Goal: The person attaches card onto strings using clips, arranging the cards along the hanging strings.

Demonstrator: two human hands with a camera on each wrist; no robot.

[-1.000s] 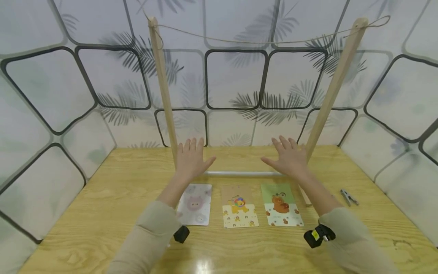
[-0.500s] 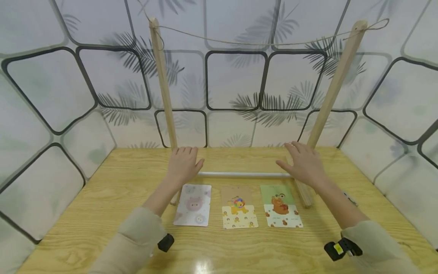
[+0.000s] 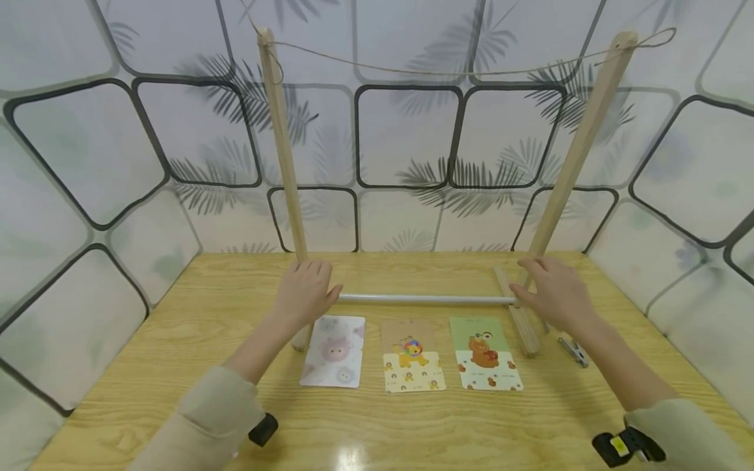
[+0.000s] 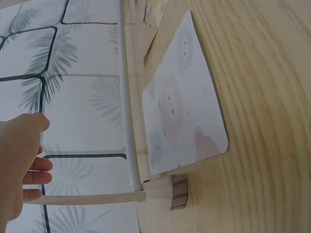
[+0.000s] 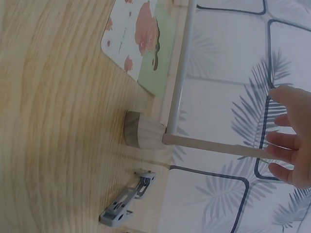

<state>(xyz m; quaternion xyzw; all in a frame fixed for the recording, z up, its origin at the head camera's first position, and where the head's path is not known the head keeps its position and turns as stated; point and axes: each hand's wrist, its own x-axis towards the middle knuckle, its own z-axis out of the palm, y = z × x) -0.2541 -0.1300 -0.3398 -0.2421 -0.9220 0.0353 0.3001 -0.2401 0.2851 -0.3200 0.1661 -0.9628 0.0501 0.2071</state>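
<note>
On the tabletop (image 3: 412, 428) stand a left wooden post (image 3: 285, 147) and a right wooden post (image 3: 580, 147), with a white rod (image 3: 424, 299) low between them and a sagging string (image 3: 424, 72) tied across their tops. The left hand (image 3: 305, 291) is at the left post, and the right hand (image 3: 554, 294) at the right one. On both hands the fingers (image 5: 286, 141) are loosely bent, the thumb well apart; whether they touch the posts, I cannot tell. Before the rod lie, in one row, a pale pink card (image 3: 336, 351), a brown-and-yellow card (image 3: 413, 356) and a green-and-white card (image 3: 485, 353). Near the right forearm (image 3: 624, 356) lies a metal clip (image 3: 574, 352). Behind is a leaf-patterned wall (image 3: 406, 137).
</note>
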